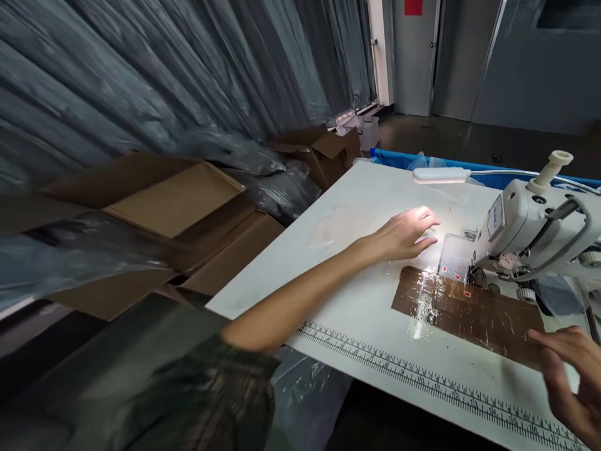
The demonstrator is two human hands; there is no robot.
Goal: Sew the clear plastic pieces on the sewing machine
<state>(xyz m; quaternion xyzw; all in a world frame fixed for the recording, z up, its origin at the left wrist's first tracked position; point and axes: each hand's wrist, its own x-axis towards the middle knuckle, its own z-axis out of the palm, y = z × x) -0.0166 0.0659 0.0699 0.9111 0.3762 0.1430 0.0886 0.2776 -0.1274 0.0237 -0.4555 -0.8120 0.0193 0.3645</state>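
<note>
My left hand point(409, 233) reaches across the white table, its fingers apart and holding nothing, under a bright patch of light. It is nearest to the clear plate beside the needle area of a white sewing machine point(521, 225). A glossy brown sheet point(474, 313), creased like packing tape, lies flat on the table in front of the machine. At the sheet's right end is my right hand point(575, 376), partly cut off by the frame edge. Its index finger and thumb are apart, with nothing visible between them. Whether the fingertip touches the sheet, I cannot tell.
A printed ruler point(422, 379) runs along the front edge of the white table point(323, 263). Over the back hangs a slim lamp point(441, 176) on a flexible neck. Open cardboard boxes point(183, 194) and plastic film stand at left, below a grey curtain point(188, 62).
</note>
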